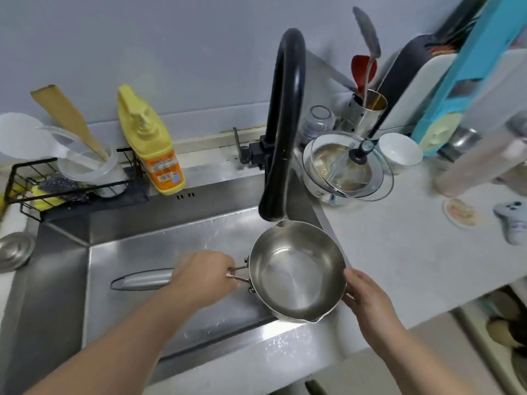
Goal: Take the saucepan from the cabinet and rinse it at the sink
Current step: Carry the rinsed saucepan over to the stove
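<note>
Left hand (206,276): closed around the saucepan's handle, close to where the handle's wire arms meet the bowl; the forearm comes in from the near left.
Right hand (363,292): fingers curled against the right outside wall of the saucepan, gripping it at the rim.
Saucepan (296,270): steel, held upright over the right part of the sink, mouth up, its handle pointing left; a pour lip shows on the near rim and another on the far rim, directly below the tap's outlet. Whether there is water inside cannot be told.
Sink (71,295): steel basin, wet with droplets along the near edge and the back wall.
Bench (399,266): pale surface to the right of the sink, touching its right edge.
Tap (285,124): black, arched, rising from the far edge of the sink and curving down to end just above the saucepan.
Glass lid (342,166): with a black knob, lying in a bowl on the bench, right of the tap.
White cup (399,151): just right of the glass lid.
Soap bottle (154,143): yellow with an orange label and a pump, standing on the far left ledge of the sink.
Wire rack (28,183): black, left of the soap bottle, holding a scourer and a tub with utensils.
</note>
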